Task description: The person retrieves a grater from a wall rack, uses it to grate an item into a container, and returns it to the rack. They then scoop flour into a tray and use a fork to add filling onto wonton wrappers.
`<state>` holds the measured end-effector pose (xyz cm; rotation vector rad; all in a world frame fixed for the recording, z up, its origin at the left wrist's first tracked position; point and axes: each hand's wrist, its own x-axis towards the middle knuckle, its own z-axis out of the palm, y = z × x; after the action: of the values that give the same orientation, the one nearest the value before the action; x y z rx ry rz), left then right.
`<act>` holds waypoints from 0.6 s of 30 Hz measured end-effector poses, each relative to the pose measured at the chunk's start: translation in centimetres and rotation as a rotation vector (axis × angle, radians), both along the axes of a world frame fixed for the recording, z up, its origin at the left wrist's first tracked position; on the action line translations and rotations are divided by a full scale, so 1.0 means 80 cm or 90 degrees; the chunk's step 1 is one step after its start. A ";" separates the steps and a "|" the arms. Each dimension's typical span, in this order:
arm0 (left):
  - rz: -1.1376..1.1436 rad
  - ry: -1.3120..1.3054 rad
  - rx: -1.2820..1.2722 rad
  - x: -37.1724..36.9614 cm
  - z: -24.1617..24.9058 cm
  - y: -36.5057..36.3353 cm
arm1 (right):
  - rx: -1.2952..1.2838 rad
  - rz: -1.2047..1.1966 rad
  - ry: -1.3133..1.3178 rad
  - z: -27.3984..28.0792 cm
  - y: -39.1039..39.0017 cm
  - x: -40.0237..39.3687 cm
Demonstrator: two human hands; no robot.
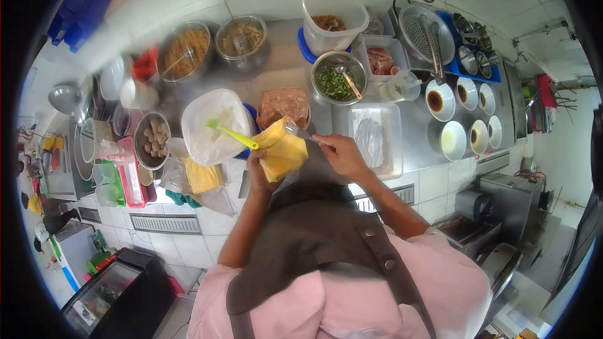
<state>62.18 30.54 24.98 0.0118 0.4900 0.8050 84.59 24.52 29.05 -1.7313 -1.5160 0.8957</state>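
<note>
My left hand [259, 172] is closed on a yellow sheet of dough wrapper [282, 154], held up in front of my chest. My right hand [341, 156] grips a small metal utensil [298, 131], its end touching the wrapper's upper edge; its exact kind is hard to make out. Just beyond the wrapper is a block of pinkish-brown minced meat [281, 104]. Left of it stands a white tub [213, 103] with a lime-green spatula [232, 134] lying across it.
More yellow wrappers [202, 176] lie on plastic at the left, beside a bowl of meatballs [152, 140]. A steel bowl of chopped greens [338, 79] stands behind. To the right are a clear container [394, 150] and several white bowls with dark sauce [441, 102].
</note>
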 end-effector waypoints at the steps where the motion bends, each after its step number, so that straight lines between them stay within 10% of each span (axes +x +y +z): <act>1: 0.000 0.002 -0.001 -0.001 -0.002 0.001 | -0.035 -0.009 0.021 -0.003 -0.002 -0.002; 18: -0.047 0.139 0.106 0.025 0.017 0.000 | 0.231 0.060 -0.254 -0.020 -0.024 -0.021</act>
<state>64.16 30.53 26.37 0.2732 0.6240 0.7744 82.87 22.59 27.46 -1.6374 -1.8924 0.2945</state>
